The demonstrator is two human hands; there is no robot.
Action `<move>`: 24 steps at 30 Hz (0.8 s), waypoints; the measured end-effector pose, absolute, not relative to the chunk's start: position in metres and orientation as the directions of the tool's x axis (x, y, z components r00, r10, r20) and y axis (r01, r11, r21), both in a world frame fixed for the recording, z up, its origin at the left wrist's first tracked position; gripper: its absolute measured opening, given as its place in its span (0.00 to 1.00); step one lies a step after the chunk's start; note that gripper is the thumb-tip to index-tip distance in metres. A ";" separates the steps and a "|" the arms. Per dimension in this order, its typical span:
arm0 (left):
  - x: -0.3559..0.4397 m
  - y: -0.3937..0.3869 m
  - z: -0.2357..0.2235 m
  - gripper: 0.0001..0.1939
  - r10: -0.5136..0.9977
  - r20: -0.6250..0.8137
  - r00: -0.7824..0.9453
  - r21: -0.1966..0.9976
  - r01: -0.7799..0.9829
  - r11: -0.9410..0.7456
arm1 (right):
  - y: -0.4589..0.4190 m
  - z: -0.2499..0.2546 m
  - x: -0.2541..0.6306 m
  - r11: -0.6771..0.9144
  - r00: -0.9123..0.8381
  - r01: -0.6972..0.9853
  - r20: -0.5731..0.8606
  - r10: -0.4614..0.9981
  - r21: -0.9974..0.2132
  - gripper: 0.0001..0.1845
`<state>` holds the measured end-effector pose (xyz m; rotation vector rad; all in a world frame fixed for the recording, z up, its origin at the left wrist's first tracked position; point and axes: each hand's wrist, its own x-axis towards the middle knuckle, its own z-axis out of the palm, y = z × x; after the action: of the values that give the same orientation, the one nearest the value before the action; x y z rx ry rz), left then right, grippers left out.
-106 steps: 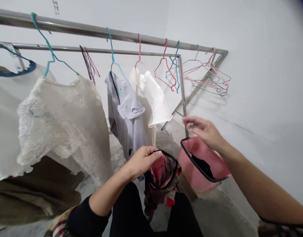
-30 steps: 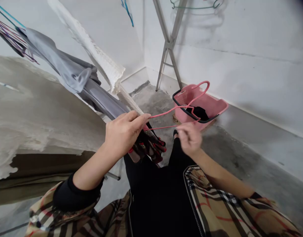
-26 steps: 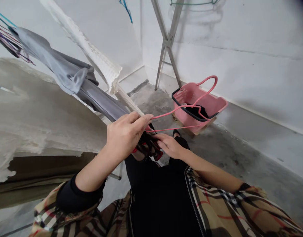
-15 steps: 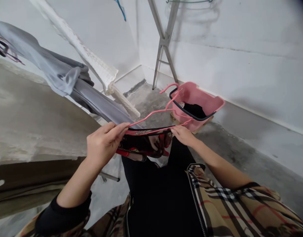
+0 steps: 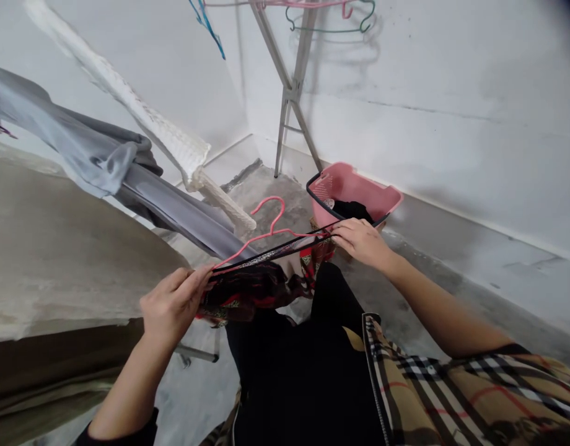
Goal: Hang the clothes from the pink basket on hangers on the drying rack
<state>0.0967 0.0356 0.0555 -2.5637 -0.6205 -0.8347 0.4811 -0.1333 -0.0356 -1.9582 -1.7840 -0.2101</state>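
A pink clothes hanger (image 5: 280, 214) lies lengthwise between my hands, its hook pointing up and away from me. Along it stretches the dark band of a patterned garment (image 5: 250, 286) in black, red and brown, whose folds hang below. My left hand (image 5: 171, 302) pinches the left end of the hanger together with the garment's edge. At the other side, my right hand (image 5: 363, 243) has its fingers closed on the garment's band near the hanger's right end. The fingertips hide the exact contact at both ends. The garment's exact kind cannot be made out.
Beyond my right hand stands a pink basket (image 5: 375, 189) with dark cloth inside. Grey clothing (image 5: 92, 155) and a white knit piece (image 5: 159, 124) hang at left. A metal rack leg (image 5: 292, 96) stands by the wall, with a green hanger (image 5: 331, 30) above.
My hands have moved farther apart, drawing the garment's band straighter along the hanger. The hanger's hook has swung left, away from the basket, and now stands clear above the band.
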 end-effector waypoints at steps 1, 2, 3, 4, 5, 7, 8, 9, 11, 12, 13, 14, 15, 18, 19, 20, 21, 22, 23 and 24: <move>0.096 0.035 0.054 0.11 0.291 0.612 0.735 -0.230 0.518 -0.824 | -0.135 -0.030 0.480 -0.041 0.149 0.967 0.427 0.892 -0.252 0.15; 0.096 0.035 0.052 0.11 0.301 0.601 0.740 -0.242 0.528 -0.814 | -0.137 -0.024 0.478 -0.034 0.156 0.961 0.435 0.887 -0.275 0.15; 0.096 0.034 0.051 0.12 0.319 0.595 0.738 -0.240 0.542 -0.805 | -0.139 -0.018 0.476 0.002 0.147 0.947 0.437 0.888 -0.321 0.14; 0.097 0.034 0.050 0.12 0.344 0.596 0.725 -0.220 0.560 -0.798 | -0.142 -0.010 0.474 0.071 0.114 0.918 0.430 0.895 -0.389 0.14; 0.097 0.034 0.049 0.12 0.376 0.606 0.701 -0.177 0.580 -0.795 | -0.146 -0.002 0.472 0.158 0.063 0.869 0.421 0.905 -0.470 0.13; 0.098 0.035 0.050 0.12 0.452 0.624 0.638 -0.024 0.593 -0.804 | -0.154 0.013 0.470 0.303 -0.011 0.735 0.435 0.900 -0.607 0.12; 0.098 0.035 0.052 0.13 0.487 0.625 0.610 0.064 0.582 -0.810 | -0.157 0.020 0.470 0.332 0.002 0.693 0.461 0.887 -0.641 0.11; 0.099 0.034 0.054 0.13 0.515 0.622 0.590 0.142 0.561 -0.815 | -0.159 0.025 0.472 0.327 0.055 0.684 0.494 0.868 -0.652 0.11; 0.101 0.034 0.060 0.14 0.544 0.608 0.579 0.255 0.506 -0.824 | -0.161 0.032 0.477 0.253 0.190 0.723 0.537 0.822 -0.643 0.17; 0.102 0.033 0.062 0.14 0.547 0.605 0.579 0.291 0.478 -0.828 | -0.161 0.034 0.479 0.213 0.225 0.737 0.531 0.817 -0.641 0.20; 0.103 0.033 0.064 0.14 0.548 0.606 0.577 0.323 0.451 -0.832 | -0.161 0.036 0.481 0.175 0.238 0.741 0.498 0.834 -0.648 0.21; 0.105 0.033 0.066 0.13 0.551 0.605 0.574 0.354 0.426 -0.833 | -0.162 0.038 0.482 0.140 0.234 0.736 0.443 0.866 -0.663 0.22; 0.107 0.034 0.067 0.13 0.555 0.607 0.568 0.383 0.403 -0.831 | -0.163 0.040 0.483 0.110 0.224 0.729 0.387 0.894 -0.676 0.21; 0.114 0.038 0.064 0.13 0.593 0.605 0.531 0.468 0.365 -0.805 | -0.170 0.051 0.481 0.047 0.218 0.730 0.297 0.930 -0.682 0.22; 0.117 0.041 0.061 0.13 0.608 0.605 0.513 0.493 0.358 -0.793 | -0.173 0.056 0.481 0.039 0.229 0.733 0.301 0.926 -0.679 0.23; 0.120 0.045 0.056 0.13 0.618 0.612 0.493 0.509 0.353 -0.785 | -0.177 0.061 0.482 0.038 0.248 0.736 0.321 0.914 -0.676 0.23; 0.123 0.049 0.050 0.13 0.621 0.626 0.472 0.511 0.353 -0.784 | -0.181 0.067 0.483 0.033 0.276 0.738 0.347 0.897 -0.673 0.24; 0.125 0.054 0.041 0.15 0.618 0.640 0.457 0.500 0.363 -0.786 | -0.186 0.074 0.486 0.023 0.307 0.744 0.372 0.876 -0.668 0.24; 0.127 0.059 0.029 0.17 0.614 0.648 0.451 0.479 0.386 -0.788 | -0.190 0.082 0.489 0.007 0.337 0.755 0.398 0.853 -0.655 0.25; 0.129 0.064 0.014 0.21 0.617 0.642 0.456 0.454 0.423 -0.784 | -0.194 0.090 0.492 -0.016 0.364 0.773 0.422 0.830 -0.634 0.25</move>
<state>0.1287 0.0642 0.0145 -2.8697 -1.0445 -1.4302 0.4917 -0.1935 0.0898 -1.7862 -1.4117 0.0861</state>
